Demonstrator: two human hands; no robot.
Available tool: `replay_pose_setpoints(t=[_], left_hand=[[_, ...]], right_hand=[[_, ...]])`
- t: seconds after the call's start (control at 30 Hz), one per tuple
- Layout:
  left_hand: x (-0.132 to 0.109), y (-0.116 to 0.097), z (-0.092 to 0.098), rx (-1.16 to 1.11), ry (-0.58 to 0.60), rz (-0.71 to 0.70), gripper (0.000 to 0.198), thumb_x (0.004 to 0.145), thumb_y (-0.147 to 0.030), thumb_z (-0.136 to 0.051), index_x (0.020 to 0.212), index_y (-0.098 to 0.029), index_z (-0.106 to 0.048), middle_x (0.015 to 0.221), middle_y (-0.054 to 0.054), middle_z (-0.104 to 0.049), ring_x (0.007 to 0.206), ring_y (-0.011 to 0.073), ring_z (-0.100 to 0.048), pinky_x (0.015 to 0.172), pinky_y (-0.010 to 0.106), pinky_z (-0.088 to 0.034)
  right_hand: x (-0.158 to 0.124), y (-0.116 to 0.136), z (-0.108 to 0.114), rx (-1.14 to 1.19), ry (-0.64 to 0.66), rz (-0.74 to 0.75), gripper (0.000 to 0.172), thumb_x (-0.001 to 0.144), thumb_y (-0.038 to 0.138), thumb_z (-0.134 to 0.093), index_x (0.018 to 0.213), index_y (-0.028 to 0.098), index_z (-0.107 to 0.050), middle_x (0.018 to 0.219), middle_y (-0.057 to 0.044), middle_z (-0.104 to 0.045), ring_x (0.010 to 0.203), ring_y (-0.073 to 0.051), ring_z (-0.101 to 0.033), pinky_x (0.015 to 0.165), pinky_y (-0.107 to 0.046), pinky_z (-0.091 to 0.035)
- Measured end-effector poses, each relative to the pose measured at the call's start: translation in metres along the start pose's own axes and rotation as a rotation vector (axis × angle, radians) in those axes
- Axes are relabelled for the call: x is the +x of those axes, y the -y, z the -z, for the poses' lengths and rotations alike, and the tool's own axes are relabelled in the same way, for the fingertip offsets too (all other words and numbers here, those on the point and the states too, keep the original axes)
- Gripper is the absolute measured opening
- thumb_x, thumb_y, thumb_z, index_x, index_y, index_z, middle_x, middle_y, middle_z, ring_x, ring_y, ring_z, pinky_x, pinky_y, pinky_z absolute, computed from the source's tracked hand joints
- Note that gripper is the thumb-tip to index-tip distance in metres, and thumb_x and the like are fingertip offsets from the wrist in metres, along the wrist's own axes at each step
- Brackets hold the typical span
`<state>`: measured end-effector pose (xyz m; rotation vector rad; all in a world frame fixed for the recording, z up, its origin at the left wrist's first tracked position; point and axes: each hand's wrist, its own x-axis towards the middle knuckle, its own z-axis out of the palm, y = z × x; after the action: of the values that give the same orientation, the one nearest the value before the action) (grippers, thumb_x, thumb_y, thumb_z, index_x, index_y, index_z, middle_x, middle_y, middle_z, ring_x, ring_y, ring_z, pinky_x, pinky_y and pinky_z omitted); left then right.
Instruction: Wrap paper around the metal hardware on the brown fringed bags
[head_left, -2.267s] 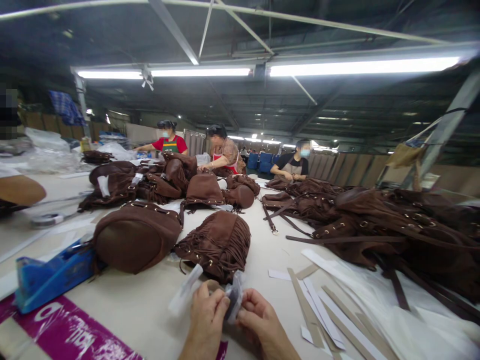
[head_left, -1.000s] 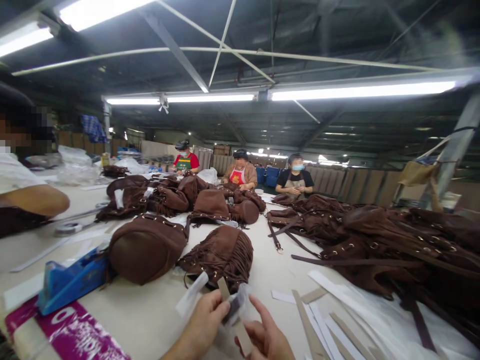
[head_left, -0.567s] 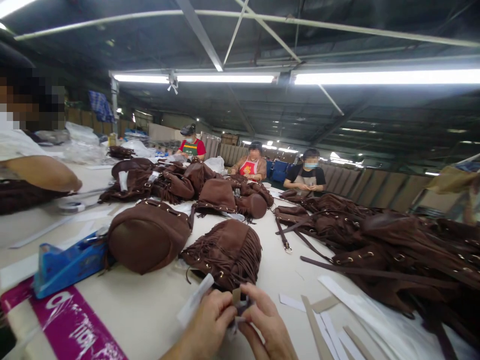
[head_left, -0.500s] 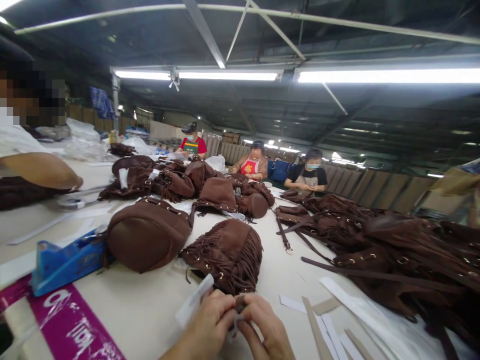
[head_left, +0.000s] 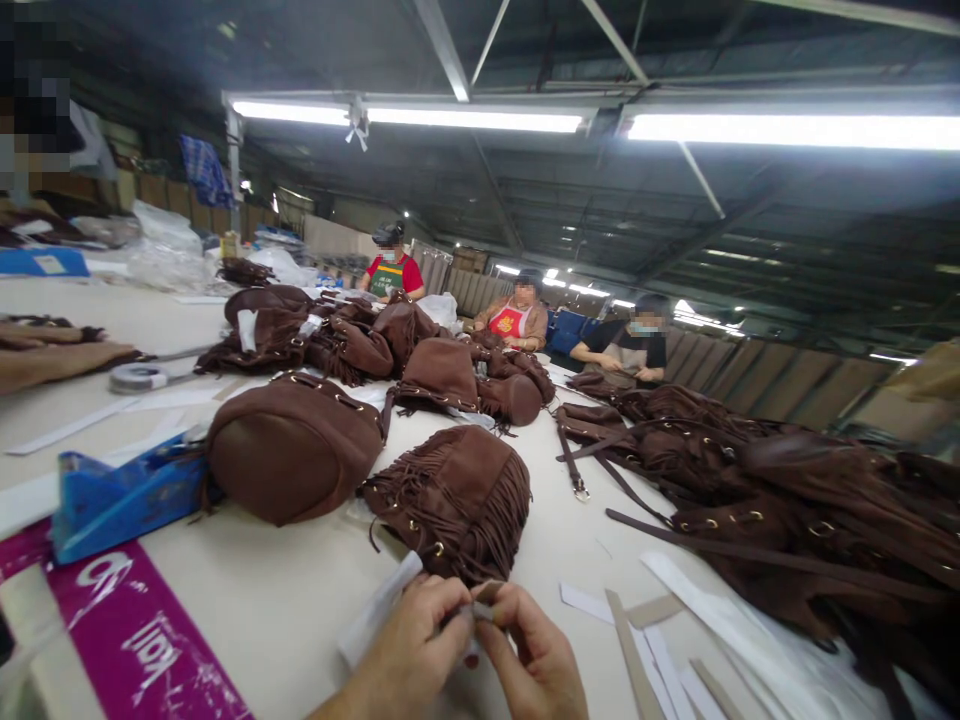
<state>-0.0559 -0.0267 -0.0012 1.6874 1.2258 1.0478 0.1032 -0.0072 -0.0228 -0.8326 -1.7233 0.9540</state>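
My left hand (head_left: 424, 640) and my right hand (head_left: 529, 650) meet at the near side of the white table (head_left: 300, 600). Their thumbs and fingertips pinch a small greyish strip (head_left: 484, 608), mostly covered by the fingers; its kind does not show. A brownish tip sticks up at the right fingers. Just beyond my hands lies a dark brown fringed bag (head_left: 469, 490) with gold eyelets. White paper (head_left: 379, 605) lies beside and partly under my left hand. A second brown bag (head_left: 292, 450) rests on its side to the left, its round base facing me.
A blue tape dispenser (head_left: 124, 495) stands at left by a purple printed strip (head_left: 142, 640). Brown bags (head_left: 435, 375) are piled mid-table, more (head_left: 810, 480) at right. Paper strips (head_left: 637, 640) lie right of my hands. Several people sit across; a co-worker's arm (head_left: 60, 360) reaches in at left.
My fingers have shifted slightly around the small strip, and a brownish tip now shows above the right fingers. The co-worker at left has drawn back. The view has tilted slightly down.
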Motion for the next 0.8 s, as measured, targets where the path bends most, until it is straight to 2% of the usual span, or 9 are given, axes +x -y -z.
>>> replay_pose_setpoints(t=[0.17, 0.23, 0.3, 0.4, 0.43, 0.53, 0.63, 0.73, 0.8], left_hand=[[0.002, 0.007, -0.006, -0.033, -0.023, 0.006, 0.023, 0.084, -0.027, -0.044, 0.065, -0.020, -0.053, 0.069, -0.001, -0.055, 0.074, 0.0163, -0.053, 0.068, 0.025, -0.038], [0.001, 0.007, -0.007, 0.011, -0.046, 0.007, 0.021, 0.082, -0.026, -0.043, 0.064, -0.020, -0.053, 0.067, -0.001, -0.054, 0.073, 0.0166, -0.053, 0.066, 0.025, -0.039], [0.000, 0.006, -0.009, 0.041, -0.067, 0.016, 0.019, 0.080, -0.025, -0.043, 0.065, -0.020, -0.054, 0.068, 0.000, -0.055, 0.073, 0.0168, -0.052, 0.065, 0.025, -0.039], [-0.001, 0.006, -0.012, 0.037, -0.088, 0.020, 0.019, 0.080, -0.026, -0.043, 0.067, -0.020, -0.054, 0.070, 0.000, -0.056, 0.074, 0.0170, -0.054, 0.065, 0.025, -0.041], [-0.001, 0.006, -0.013, 0.026, -0.093, 0.022, 0.020, 0.081, -0.027, -0.042, 0.066, -0.020, -0.053, 0.069, 0.000, -0.055, 0.073, 0.0169, -0.054, 0.064, 0.024, -0.041], [-0.001, 0.004, -0.014, -0.040, -0.089, 0.042, 0.021, 0.081, -0.031, -0.042, 0.065, -0.020, -0.051, 0.067, -0.001, -0.053, 0.067, 0.0162, -0.055, 0.060, 0.024, -0.043], [-0.001, -0.003, -0.013, -0.101, -0.085, 0.059, 0.020, 0.078, -0.032, -0.042, 0.065, -0.020, -0.051, 0.065, -0.001, -0.054, 0.063, 0.0157, -0.055, 0.058, 0.023, -0.042], [-0.002, -0.006, -0.015, -0.148, -0.089, 0.068, 0.020, 0.077, -0.032, -0.042, 0.067, -0.019, -0.055, 0.063, -0.001, -0.055, 0.062, 0.0158, -0.055, 0.059, 0.024, -0.041], [-0.002, -0.004, -0.017, -0.212, -0.087, 0.084, 0.021, 0.076, -0.032, -0.043, 0.068, -0.018, -0.056, 0.062, -0.001, -0.056, 0.062, 0.0157, -0.055, 0.059, 0.025, -0.040]], right_hand=[[-0.003, -0.004, -0.003, -0.045, -0.039, -0.004, 0.011, 0.086, 0.029, -0.060, 0.078, 0.021, -0.062, 0.097, -0.008, -0.071, 0.092, -0.022, -0.065, 0.083, -0.028, -0.051], [-0.004, -0.006, -0.005, -0.022, -0.077, -0.037, 0.013, 0.086, 0.032, -0.061, 0.078, 0.022, -0.062, 0.093, -0.007, -0.072, 0.090, -0.022, -0.067, 0.080, -0.027, -0.052], [-0.005, -0.008, -0.005, 0.007, -0.118, -0.096, 0.015, 0.084, 0.035, -0.064, 0.089, 0.022, -0.062, 0.089, -0.006, -0.073, 0.087, -0.023, -0.068, 0.078, -0.028, -0.054], [-0.006, -0.009, -0.005, -0.049, -0.164, -0.155, 0.047, 0.083, 0.034, -0.066, 0.126, 0.022, -0.051, 0.092, -0.006, -0.075, 0.092, -0.024, -0.069, 0.087, -0.033, -0.052], [-0.006, -0.009, -0.004, -0.105, -0.169, -0.130, 0.051, 0.084, 0.032, -0.065, 0.131, 0.023, -0.049, 0.096, -0.006, -0.075, 0.095, -0.024, -0.068, 0.092, -0.034, -0.050], [-0.005, 0.000, -0.001, -0.365, -0.128, 0.151, 0.029, 0.086, 0.021, -0.059, 0.113, 0.029, -0.064, 0.099, -0.003, -0.075, 0.098, -0.023, -0.068, 0.098, -0.037, -0.046], [-0.001, 0.013, 0.000, -0.604, -0.123, 0.519, 0.022, 0.089, 0.014, -0.051, 0.094, 0.027, -0.068, 0.089, -0.001, -0.075, 0.088, -0.021, -0.067, 0.086, -0.034, -0.048], [0.001, 0.023, 0.000, -0.723, -0.150, 0.674, 0.019, 0.093, 0.014, -0.048, 0.088, 0.022, -0.065, 0.083, -0.003, -0.073, 0.075, -0.019, -0.063, 0.068, -0.031, -0.047], [0.001, 0.023, 0.002, -0.740, -0.108, 0.701, 0.019, 0.094, 0.014, -0.046, 0.088, 0.020, -0.064, 0.084, -0.004, -0.072, 0.074, -0.018, -0.061, 0.067, -0.030, -0.047]])
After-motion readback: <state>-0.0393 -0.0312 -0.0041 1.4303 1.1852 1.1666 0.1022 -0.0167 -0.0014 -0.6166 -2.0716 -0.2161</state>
